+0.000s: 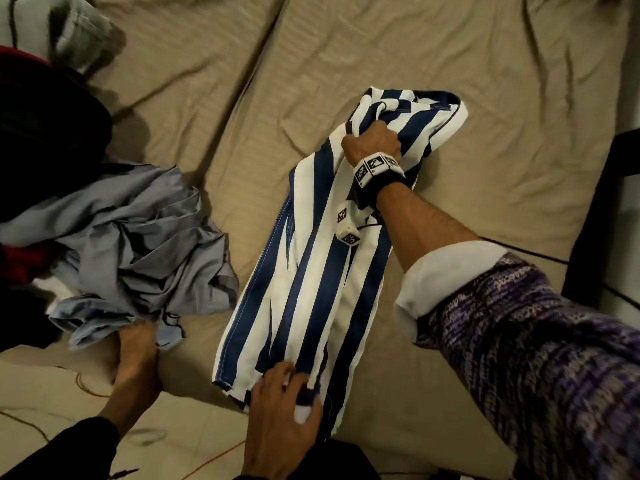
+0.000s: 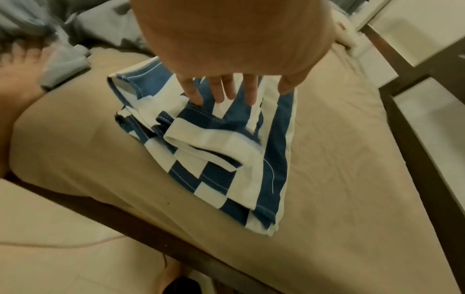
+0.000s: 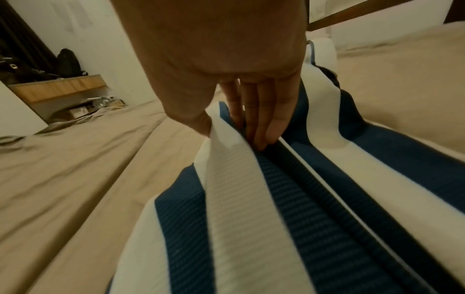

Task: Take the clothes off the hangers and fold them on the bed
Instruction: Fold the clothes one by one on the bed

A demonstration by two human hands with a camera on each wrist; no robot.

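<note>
A blue-and-white striped garment (image 1: 311,271) lies lengthwise as a narrow folded strip on the tan bed sheet (image 1: 485,81). My right hand (image 1: 372,140) grips its bunched far end; in the right wrist view the thumb and fingers (image 3: 254,123) pinch a raised fold of the striped cloth (image 3: 276,199). My left hand (image 1: 284,393) rests on the near end by the bed's edge. In the left wrist view its straight, spread fingers (image 2: 226,93) press the layered cloth (image 2: 226,155) flat. No hanger is in view.
A crumpled pile of grey-blue clothes (image 1: 121,237) lies on the left of the bed, with dark (image 1: 52,133) and red (image 1: 20,261) garments behind it. A bare foot (image 1: 138,351) rests at the pile's near edge. A dark bed frame (image 1: 595,220) runs along the right.
</note>
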